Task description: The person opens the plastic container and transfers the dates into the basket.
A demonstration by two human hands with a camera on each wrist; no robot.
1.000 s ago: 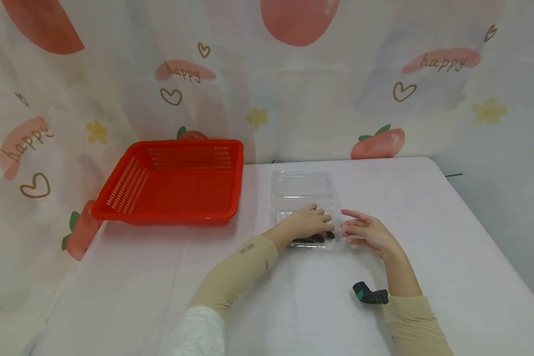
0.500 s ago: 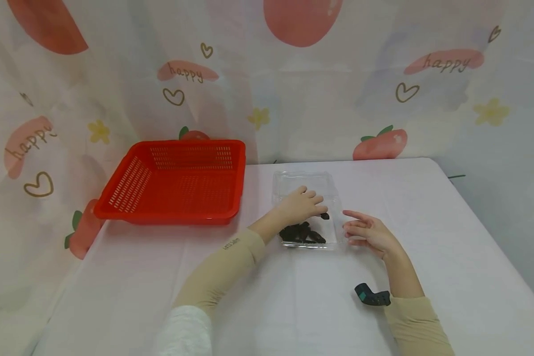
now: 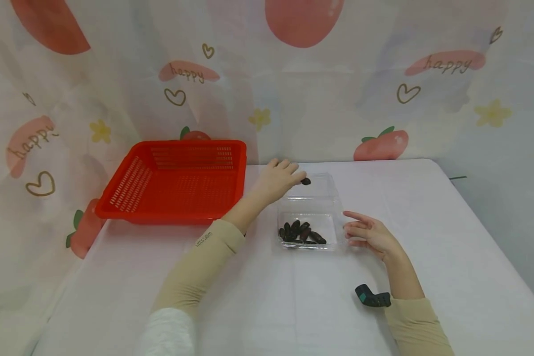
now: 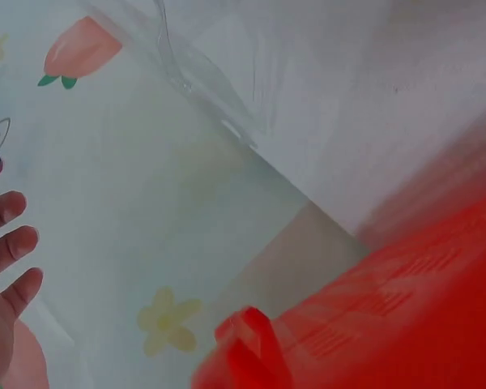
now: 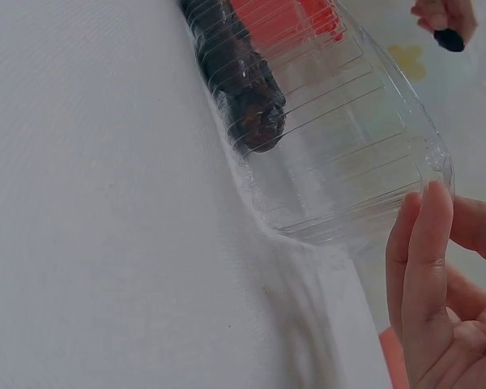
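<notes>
My left hand (image 3: 278,180) is raised near the red basket's right side, over the open lid of a clear plastic box (image 3: 335,230). Its fingertips pinch one dark date (image 3: 305,181), also seen as a dark oval (image 5: 449,40) in the right wrist view. Several more dates (image 3: 295,230) lie along the near left part of the box. At the box's right edge my right hand (image 3: 374,236) holds the rim between fingertips, as the right wrist view shows with the fingers (image 5: 428,267). In the left wrist view only part of the left hand (image 4: 0,284) shows.
A red perforated basket (image 3: 173,217) stands at the back left of the white-covered table (image 3: 249,306). Near the right forearm lies a black angled object (image 3: 373,296) with a green patch. A printed curtain (image 3: 311,99) hangs behind.
My left hand has come up out of the box with a date and moved left and back toward the basket. The dates in the box are now uncovered. My right hand has stayed in place.
</notes>
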